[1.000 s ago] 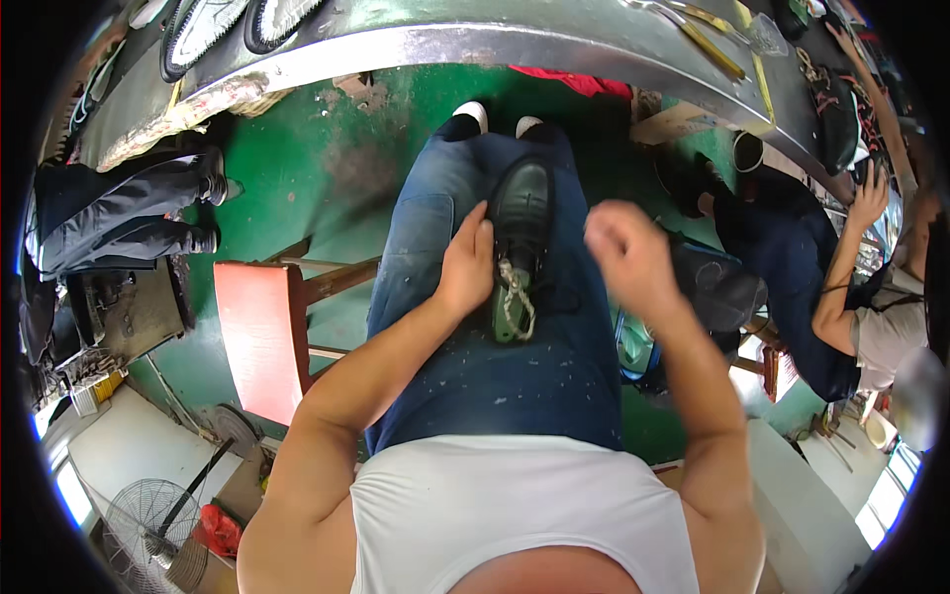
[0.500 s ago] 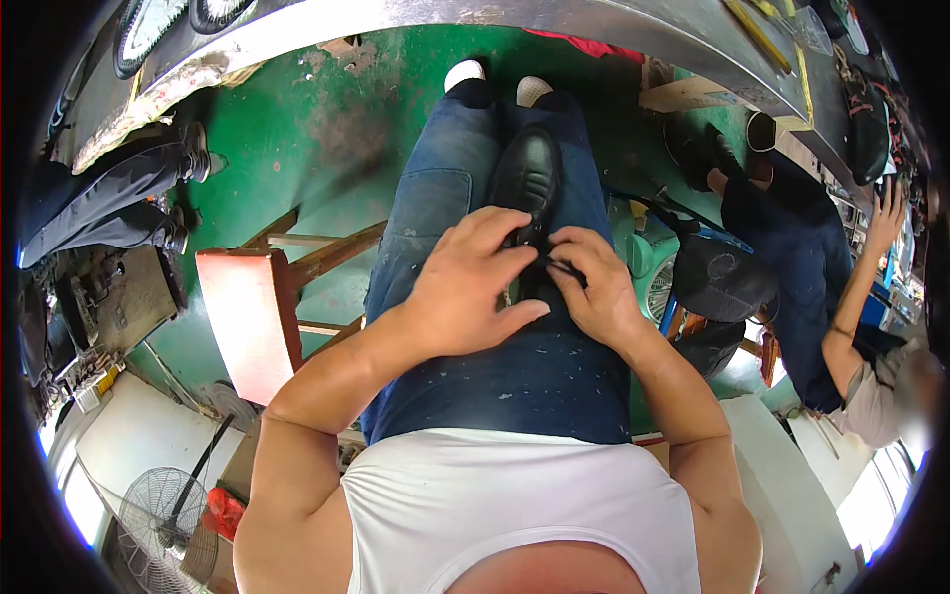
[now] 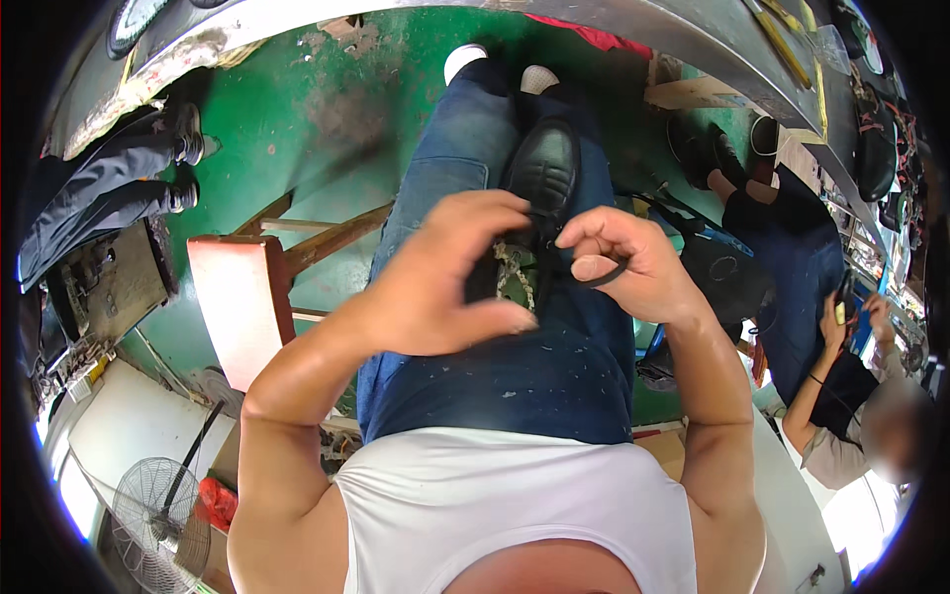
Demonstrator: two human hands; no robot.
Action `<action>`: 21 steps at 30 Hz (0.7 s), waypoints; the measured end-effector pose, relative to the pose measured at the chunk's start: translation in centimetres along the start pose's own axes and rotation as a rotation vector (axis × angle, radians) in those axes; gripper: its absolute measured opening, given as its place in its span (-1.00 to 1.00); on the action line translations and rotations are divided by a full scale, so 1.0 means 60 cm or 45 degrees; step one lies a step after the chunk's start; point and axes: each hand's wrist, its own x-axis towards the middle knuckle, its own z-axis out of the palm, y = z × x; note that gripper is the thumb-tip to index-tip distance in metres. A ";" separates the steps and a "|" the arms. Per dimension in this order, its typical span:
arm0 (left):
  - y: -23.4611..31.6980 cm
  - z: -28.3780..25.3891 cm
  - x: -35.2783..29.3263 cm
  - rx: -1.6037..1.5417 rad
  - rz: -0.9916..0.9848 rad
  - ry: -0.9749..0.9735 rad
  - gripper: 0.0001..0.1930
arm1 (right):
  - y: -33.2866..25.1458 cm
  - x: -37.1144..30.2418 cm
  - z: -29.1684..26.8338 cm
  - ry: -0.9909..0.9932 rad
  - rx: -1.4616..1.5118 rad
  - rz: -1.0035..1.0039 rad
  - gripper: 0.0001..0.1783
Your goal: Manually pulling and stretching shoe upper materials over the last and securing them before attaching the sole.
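Note:
A black leather shoe (image 3: pixel 545 166) lies on my lap, its toe pointing away from me. A patterned, light-coloured lining (image 3: pixel 516 280) shows in its opening. My left hand (image 3: pixel 432 275), slightly blurred, is over the left side of the shoe with thumb and fingers spread apart; I see nothing in it. On the right side, my right hand (image 3: pixel 641 259) has its fingers curled in a pinch on a black shoelace (image 3: pixel 604 280). The lace loops out by the thumb, just off the shoe. The left fingertips come near the lacing, and whether they touch it I cannot tell.
A metal-edged workbench (image 3: pixel 683 49) curves across the far side. At my left stands a wooden stool (image 3: pixel 233 307), with a standing fan (image 3: pixel 163 525) behind it. A co-worker (image 3: pixel 841 416) handles something at the right; another person's legs (image 3: pixel 109 198) are at the left.
My hands have drawn apart. The right moved right with the lace, while the left shifted left and opened wider, uncovering the shoe's lining. The co-worker's hands have come together.

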 end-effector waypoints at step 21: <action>-0.047 0.028 0.004 -0.085 -0.320 0.142 -0.54 | -0.075 0.025 -0.057 0.640 -1.113 -0.804 -0.47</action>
